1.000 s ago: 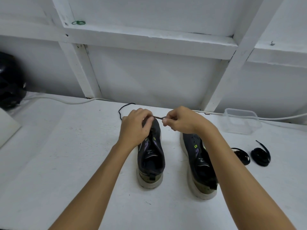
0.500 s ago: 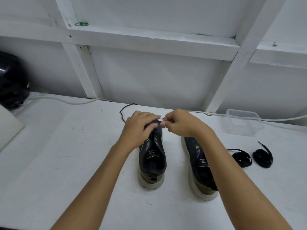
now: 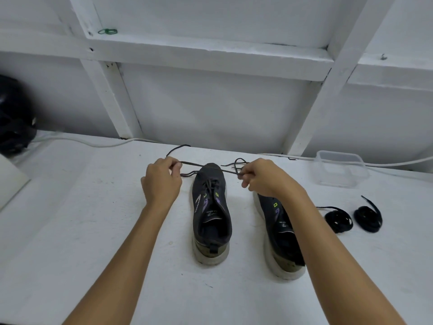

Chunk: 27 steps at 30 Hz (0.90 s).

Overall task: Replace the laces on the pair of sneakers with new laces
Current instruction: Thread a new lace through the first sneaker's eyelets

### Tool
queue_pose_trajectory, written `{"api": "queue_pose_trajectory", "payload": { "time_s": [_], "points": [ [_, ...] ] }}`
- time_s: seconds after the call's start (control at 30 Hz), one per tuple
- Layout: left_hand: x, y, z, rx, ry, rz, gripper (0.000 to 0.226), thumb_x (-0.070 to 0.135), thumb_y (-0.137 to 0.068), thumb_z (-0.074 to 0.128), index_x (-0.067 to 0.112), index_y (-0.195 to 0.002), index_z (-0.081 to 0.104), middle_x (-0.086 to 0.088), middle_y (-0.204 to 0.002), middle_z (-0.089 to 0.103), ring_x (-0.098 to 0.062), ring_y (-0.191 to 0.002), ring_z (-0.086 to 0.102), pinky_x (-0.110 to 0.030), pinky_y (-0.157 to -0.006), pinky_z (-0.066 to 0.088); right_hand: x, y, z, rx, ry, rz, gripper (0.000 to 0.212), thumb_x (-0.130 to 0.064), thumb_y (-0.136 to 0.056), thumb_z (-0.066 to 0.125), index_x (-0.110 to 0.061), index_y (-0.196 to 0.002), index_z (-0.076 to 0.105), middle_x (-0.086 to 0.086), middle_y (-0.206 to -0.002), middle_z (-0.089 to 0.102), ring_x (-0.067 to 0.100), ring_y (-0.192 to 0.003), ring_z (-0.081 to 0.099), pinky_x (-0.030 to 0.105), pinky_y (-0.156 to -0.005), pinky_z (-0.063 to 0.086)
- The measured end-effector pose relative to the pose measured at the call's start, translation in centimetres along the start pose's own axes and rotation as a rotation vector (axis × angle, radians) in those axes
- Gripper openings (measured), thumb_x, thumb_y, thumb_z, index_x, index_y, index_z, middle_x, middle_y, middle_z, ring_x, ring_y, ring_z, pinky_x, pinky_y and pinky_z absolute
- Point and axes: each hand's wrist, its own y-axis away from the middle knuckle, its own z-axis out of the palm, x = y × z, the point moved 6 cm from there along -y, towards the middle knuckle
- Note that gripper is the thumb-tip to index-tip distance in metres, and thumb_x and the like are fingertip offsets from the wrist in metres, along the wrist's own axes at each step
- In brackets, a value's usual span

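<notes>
White table (image 3: 70, 231) against a white framed wall (image 3: 210, 102); a white cable (image 3: 93, 143) runs along the back edge. Two dark sneakers stand side by side, toes pointing toward the wall. Left sneaker (image 3: 210, 214) sits between the forearms, in full view; right sneaker (image 3: 278, 233) is partly hidden under the right forearm. Left hand (image 3: 161, 181) has fingers curled, pinching one end of the old lace (image 3: 206, 166) just left of the toe. Right hand (image 3: 264, 177) is likewise curled, pinching the other end just right of the toe. Lace stretches across the toe of the left sneaker between both hands, with loose ends trailing on the table behind each. Two coiled black laces (image 3: 338, 218) lie on the table right of the right sneaker, near each other. Clear plastic container (image 3: 339, 168) stands behind them near the wall. Dark rounded object (image 3: 14, 120) at far left, unclear what. Green rubber band (image 3: 107, 31) rests on the upper ledge.
</notes>
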Motion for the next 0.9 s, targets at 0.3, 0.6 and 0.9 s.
{"api": "queue_pose_trajectory", "payload": {
  "time_s": [0.3,0.6,0.9],
  "points": [
    [3.7,4.5,2.5,-0.445,0.308,-0.085,0.01,0.033,-0.093,0.065,0.024,-0.092,0.07,0.009,-0.084,0.067,0.002,-0.074,0.058,-0.012,-0.062,0.042,1.3,1.0,2.1,0.366,-0.377,0.151,0.016,-0.026,-0.094,0.068,-0.018,-0.105,0.078,-0.002,-0.096,0.072,0.016,-0.097,0.063,0.029,-0.089,0.049],
    [3.4,5.3,4.4,-0.582,0.239,-0.179,0.011,0.034,-0.09,0.069,0.026,-0.096,0.075,0.011,-0.087,0.07,-0.001,-0.083,0.062,-0.016,-0.067,0.045,1.4,1.5,7.1,0.296,-0.961,0.214,0.011,-0.006,-0.094,0.068,-0.016,-0.089,0.071,0.001,-0.08,0.072,0.011,-0.074,0.069,0.029,-0.068,0.058],
    [2.3,5.9,5.2,-0.643,0.516,-0.31,0.011,0.023,-0.093,0.066,0.026,-0.095,0.076,0.006,-0.097,0.075,-0.01,-0.095,0.069,-0.029,-0.09,0.055,0.8,1.0,8.4,0.309,-0.762,0.098,0.007,-0.014,-0.09,0.073,-0.021,-0.09,0.076,-0.003,-0.081,0.076,0.006,-0.071,0.07,0.028,-0.076,0.059]
  ]
}}
